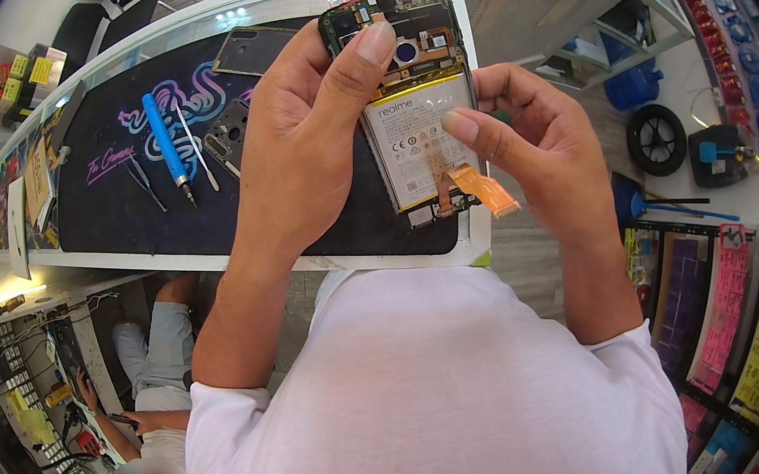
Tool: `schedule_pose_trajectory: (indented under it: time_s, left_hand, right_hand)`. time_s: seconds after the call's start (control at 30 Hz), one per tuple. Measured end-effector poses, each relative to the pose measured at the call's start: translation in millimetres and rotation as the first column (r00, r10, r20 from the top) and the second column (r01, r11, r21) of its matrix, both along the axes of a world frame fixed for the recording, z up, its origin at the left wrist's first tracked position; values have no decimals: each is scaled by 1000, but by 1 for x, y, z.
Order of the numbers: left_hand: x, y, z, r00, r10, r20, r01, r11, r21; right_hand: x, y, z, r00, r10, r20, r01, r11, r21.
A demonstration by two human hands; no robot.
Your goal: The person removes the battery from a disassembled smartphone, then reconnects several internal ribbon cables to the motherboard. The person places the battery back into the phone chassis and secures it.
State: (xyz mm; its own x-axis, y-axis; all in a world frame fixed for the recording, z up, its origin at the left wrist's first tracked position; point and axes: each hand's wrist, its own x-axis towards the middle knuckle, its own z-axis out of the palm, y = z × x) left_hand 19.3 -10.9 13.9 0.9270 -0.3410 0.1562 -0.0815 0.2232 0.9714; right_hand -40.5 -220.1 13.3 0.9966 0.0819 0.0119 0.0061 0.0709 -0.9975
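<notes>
An opened smartphone (420, 104) is held up over the desk, its inside facing me. A silver battery (421, 151) with a yellow edge fills its lower half, and bare circuit boards show above. From the bottom end an orange flex cable (483, 191) sticks out loose. My left hand (308, 118) grips the phone by its upper left side, thumb across the boards. My right hand (533, 138) closes on the right edge, with the thumb over the battery; its other fingers are partly hidden behind the phone.
On the dark mat (301, 218) lie a blue screwdriver (166, 145), a cotton swab (196, 146), tweezers (143, 179), a phone back cover (251, 51) and a dark phone part (228, 137). Another person (156, 387) sits at the lower left. Shelves of packets (729, 308) stand at right.
</notes>
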Motion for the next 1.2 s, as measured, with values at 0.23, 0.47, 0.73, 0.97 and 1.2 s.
schedule_pose_trajectory:
  time_s: [0.23, 0.47, 0.73, 0.97, 1.2]
  left_hand:
    - [-2, 6, -9, 993, -122, 3, 122, 991, -54]
    - [-8, 10, -10, 984, -175, -29, 172, 981, -90]
    - [-9, 10, -6, 991, -133, -28, 133, 991, -18]
    - [-9, 13, -6, 979, -186, -79, 182, 982, -51]
    - [-16, 12, -4, 957, -269, -104, 269, 963, -16]
  right_hand:
    - [0, -1, 1, 1000, -20, -19, 20, 999, 28]
    - [-3, 1, 2, 1000, -21, -18, 22, 998, 67]
    - [-3, 1, -2, 1000, 3, -12, -2, 998, 60]
    - [2, 1, 1, 999, -52, 5, 52, 993, 105]
    - [21, -1, -1, 991, -118, 65, 116, 993, 34]
